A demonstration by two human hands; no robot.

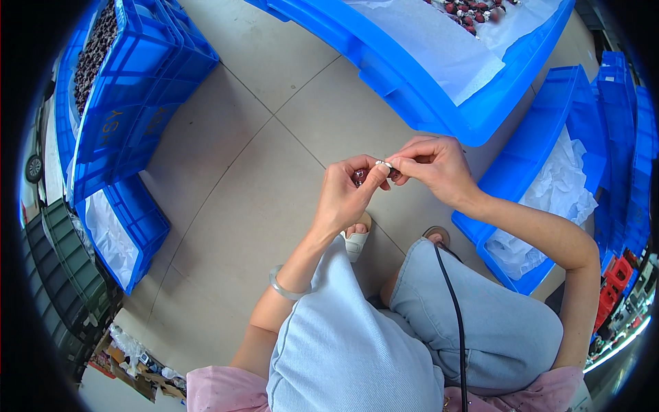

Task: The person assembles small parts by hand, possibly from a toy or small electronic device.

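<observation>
Above my knees, my two hands meet with fingertips almost touching. My left hand [343,197] is closed, with a glossy dark red rounded piece [359,177] showing between its curled fingers. A small white bit [383,163] sits at the pinched thumbs and fingertips of both hands. My right hand [439,172] is closed in a pinch, and a dark red piece [395,175] shows just under its fingertips. Fingers cover most of these pieces, so their exact kind cannot be made out. Similar dark red pieces with white bits [473,12] lie on white paper [446,58] ahead of me.
The paper lines a large blue crate [412,82] ahead. Stacked blue crates [147,82] stand at the left, the top one holding many small dark pieces [96,51]. Another blue crate [508,178] with crumpled white paper [549,199] is at my right. A black cable [453,302] crosses my leg.
</observation>
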